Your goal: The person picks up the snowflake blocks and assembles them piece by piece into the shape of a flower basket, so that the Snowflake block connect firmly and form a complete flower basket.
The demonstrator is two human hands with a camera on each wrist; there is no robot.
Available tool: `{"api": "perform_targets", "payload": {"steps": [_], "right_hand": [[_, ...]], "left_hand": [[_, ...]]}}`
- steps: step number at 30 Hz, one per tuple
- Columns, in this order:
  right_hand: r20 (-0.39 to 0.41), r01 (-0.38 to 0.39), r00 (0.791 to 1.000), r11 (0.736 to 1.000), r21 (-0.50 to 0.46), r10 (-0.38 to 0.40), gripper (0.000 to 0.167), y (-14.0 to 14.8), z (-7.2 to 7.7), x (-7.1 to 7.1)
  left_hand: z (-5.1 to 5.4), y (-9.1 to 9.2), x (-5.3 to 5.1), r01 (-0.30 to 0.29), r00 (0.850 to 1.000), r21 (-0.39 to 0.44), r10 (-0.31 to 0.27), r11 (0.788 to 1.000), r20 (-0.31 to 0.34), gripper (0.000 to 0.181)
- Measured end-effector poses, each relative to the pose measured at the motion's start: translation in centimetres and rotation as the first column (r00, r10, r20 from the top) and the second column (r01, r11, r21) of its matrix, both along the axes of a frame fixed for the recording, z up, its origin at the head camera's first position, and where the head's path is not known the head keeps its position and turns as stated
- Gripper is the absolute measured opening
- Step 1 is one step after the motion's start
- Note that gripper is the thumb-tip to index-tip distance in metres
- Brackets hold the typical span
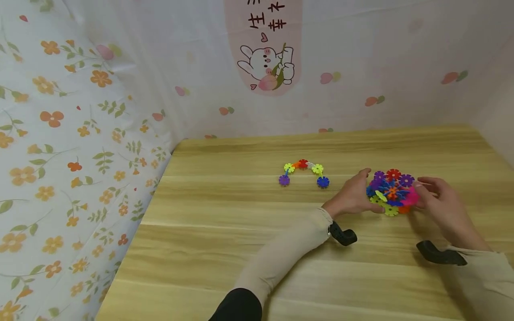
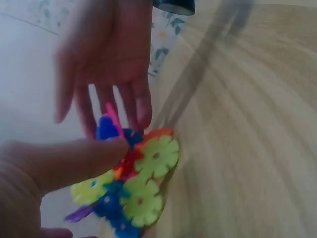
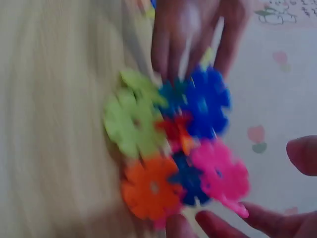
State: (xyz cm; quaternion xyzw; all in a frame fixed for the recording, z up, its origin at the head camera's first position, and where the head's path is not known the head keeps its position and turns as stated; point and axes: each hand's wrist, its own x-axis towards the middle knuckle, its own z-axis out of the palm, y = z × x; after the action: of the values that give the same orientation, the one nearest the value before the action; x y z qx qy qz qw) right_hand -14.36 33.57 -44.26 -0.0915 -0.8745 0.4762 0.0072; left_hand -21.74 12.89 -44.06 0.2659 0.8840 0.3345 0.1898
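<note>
A many-coloured cluster of interlocking flower-shaped plastic discs (image 1: 392, 192) is between the two hands at the right of the table. My left hand (image 1: 353, 194) holds its left side, the thumb (image 2: 94, 156) lying across the near discs. On the other side is my right hand (image 1: 445, 209), beside a pink disc (image 3: 220, 171). Its fingertips (image 3: 218, 225) touch the lower edge in the right wrist view, while its thumb (image 3: 303, 154) stands apart. Whether the cluster rests on the wood or is raised I cannot tell.
An arch of joined flower discs (image 1: 303, 164) lies farther back on the wooden table (image 1: 225, 232), left of the hands. Floral cloth (image 1: 80, 156) hangs at the left, and a pale printed cloth (image 1: 192, 67) stands behind the table's back edge.
</note>
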Motion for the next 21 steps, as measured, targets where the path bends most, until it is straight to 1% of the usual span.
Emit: {"api": "perform_targets", "payload": {"steps": [2,5,7,9,12,15,17,21], "right_hand": [[0.035,-0.044,0.998,0.999,-0.018,0.045,0.067,-0.5,-0.4,-0.2],[0.041,-0.057,0.998,0.998,-0.005,0.057,0.066,-1.2,-0.5,-0.2],[0.026,-0.057,0.998,0.998,0.002,0.057,0.065,-1.7,-0.4,-0.2],[0.021,-0.07,0.997,0.997,0.007,0.07,0.065,-2.1,-0.1,-0.1],[-0.001,-0.105,0.995,0.995,-0.006,0.105,0.062,-2.9,0.3,0.1],[-0.024,-0.161,0.987,0.987,-0.022,0.16,0.057,-4.4,0.8,0.3],[-0.023,-0.203,0.979,0.978,-0.036,0.202,0.056,-6.0,1.0,0.3],[0.029,-0.298,0.954,0.952,-0.067,0.3,0.059,-9.8,1.4,-0.2]], "left_hand": [[-0.4,0.7,0.0,-0.034,0.999,-0.005,0.034,0.999,-0.021,0.108],[-0.8,1.2,0.1,-0.085,0.995,0.017,0.085,0.996,-0.041,0.105],[-0.8,1.0,0.3,-0.109,0.993,0.034,0.111,0.993,-0.043,0.105],[-0.5,0.3,0.7,-0.116,0.992,0.057,0.118,0.992,-0.037,0.104],[0.2,-1.6,1.5,-0.123,0.992,0.088,0.126,0.988,-0.027,0.103],[0.7,-4.1,2.3,-0.125,0.991,0.11,0.13,0.986,-0.04,0.102],[0.7,-6.1,2.8,-0.136,0.989,0.117,0.141,0.984,-0.039,0.101],[0.4,-10.5,3.2,-0.171,0.985,0.146,0.175,0.974,-0.011,0.101]]}}
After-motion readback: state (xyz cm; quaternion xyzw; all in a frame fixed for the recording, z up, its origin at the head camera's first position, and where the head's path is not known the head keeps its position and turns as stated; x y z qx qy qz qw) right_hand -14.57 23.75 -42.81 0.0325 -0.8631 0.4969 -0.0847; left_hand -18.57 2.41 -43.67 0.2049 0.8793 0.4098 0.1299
